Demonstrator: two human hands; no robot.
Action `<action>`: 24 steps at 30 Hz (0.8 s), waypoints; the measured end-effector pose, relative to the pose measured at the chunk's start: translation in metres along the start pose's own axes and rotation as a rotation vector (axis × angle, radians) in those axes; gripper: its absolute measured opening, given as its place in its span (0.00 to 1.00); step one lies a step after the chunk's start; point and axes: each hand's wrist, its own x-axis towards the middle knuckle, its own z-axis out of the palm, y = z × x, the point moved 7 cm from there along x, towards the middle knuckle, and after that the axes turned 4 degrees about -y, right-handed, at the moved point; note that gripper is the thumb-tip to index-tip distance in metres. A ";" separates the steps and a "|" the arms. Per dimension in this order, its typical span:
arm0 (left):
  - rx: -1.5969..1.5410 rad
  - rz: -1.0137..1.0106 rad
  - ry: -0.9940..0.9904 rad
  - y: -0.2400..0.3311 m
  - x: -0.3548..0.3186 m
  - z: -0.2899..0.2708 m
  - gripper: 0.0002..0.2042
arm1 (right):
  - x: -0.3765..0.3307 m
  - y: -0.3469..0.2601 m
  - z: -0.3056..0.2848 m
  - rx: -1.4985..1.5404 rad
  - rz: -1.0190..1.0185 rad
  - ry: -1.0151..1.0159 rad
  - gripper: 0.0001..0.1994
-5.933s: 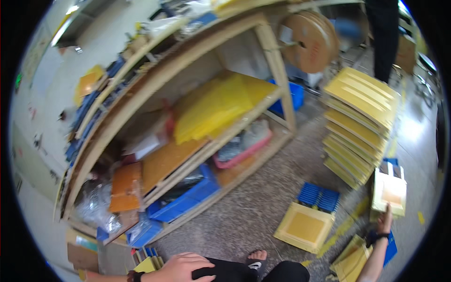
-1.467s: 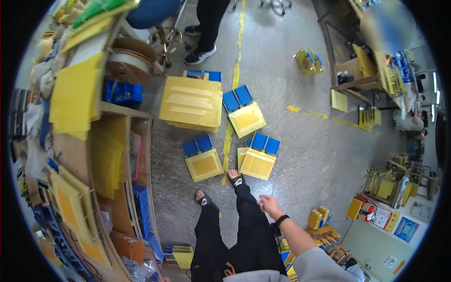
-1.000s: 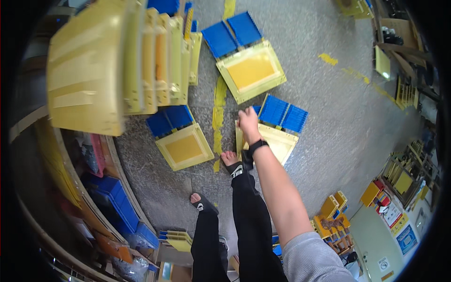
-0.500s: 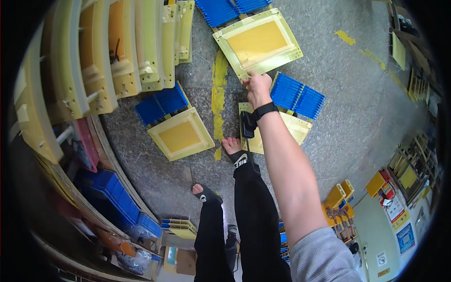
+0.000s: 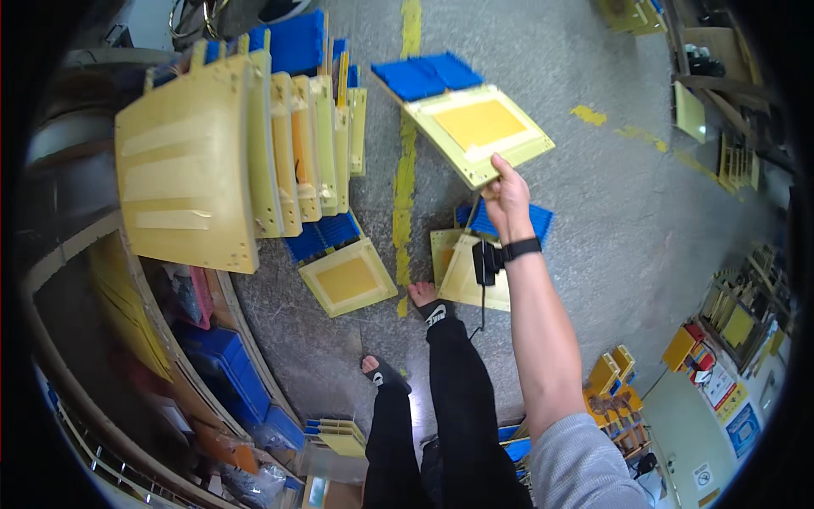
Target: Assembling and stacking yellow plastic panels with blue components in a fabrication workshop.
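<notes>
My right hand (image 5: pixel 507 199) reaches forward and grips the near corner of a flat yellow tray (image 5: pixel 479 127) with a blue ribbed part (image 5: pixel 424 75) at its far end. The tray is tilted and looks lifted off the floor. A black band (image 5: pixel 519 248) sits on my wrist, and a small black device (image 5: pixel 485 261) hangs below it on a cord. Under my arm another yellow tray (image 5: pixel 471 276) with a blue end (image 5: pixel 530 222) lies on the floor. My left hand is out of sight.
A tall stack of yellow trays (image 5: pixel 212 153) stands to the left. One more yellow tray (image 5: pixel 348 280) lies below it. A yellow floor line (image 5: pixel 405 170) runs ahead. My sandalled feet (image 5: pixel 432 310) stand on grey concrete. Shelves with blue bins (image 5: pixel 229 382) curve along the left.
My view has swung from the shelves down to the floor. My right hand reached out, took hold of the far yellow tray's corner, and the tray now appears raised and closer.
</notes>
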 end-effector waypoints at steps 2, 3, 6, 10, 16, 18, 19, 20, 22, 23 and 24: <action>0.001 0.028 0.044 0.007 0.005 0.004 0.17 | -0.044 -0.029 0.028 -0.132 -0.086 0.064 0.06; 0.017 -0.031 0.257 0.007 0.017 -0.018 0.17 | -0.074 -0.039 0.038 -0.175 -0.105 0.101 0.07; -0.228 -0.101 0.318 0.153 0.099 -0.137 0.18 | -0.179 -0.124 0.008 -0.402 -0.289 0.189 0.11; -0.817 0.517 0.138 0.400 0.119 -0.252 0.20 | -0.358 -0.182 0.044 -0.464 -0.345 0.152 0.11; -1.435 1.038 -0.600 0.623 -0.005 -0.266 0.41 | -0.558 -0.190 0.109 -0.344 -0.262 0.037 0.14; -1.617 1.055 -0.451 0.609 -0.040 -0.269 0.34 | -0.602 -0.179 0.123 -0.343 -0.209 -0.025 0.14; -1.624 1.070 -0.427 0.597 -0.056 -0.273 0.34 | -0.619 -0.176 0.137 -0.364 -0.217 -0.070 0.14; -1.648 1.062 -0.331 0.582 -0.071 -0.278 0.31 | -0.635 -0.173 0.149 -0.385 -0.220 -0.117 0.13; -1.689 1.074 -0.188 0.559 -0.100 -0.287 0.28 | -0.656 -0.176 0.166 -0.379 -0.187 -0.190 0.13; -1.718 1.095 -0.123 0.555 -0.118 -0.286 0.27 | -0.663 -0.186 0.171 -0.399 -0.169 -0.249 0.12; -1.734 1.122 -0.053 0.547 -0.134 -0.288 0.26 | -0.670 -0.189 0.179 -0.406 -0.157 -0.308 0.12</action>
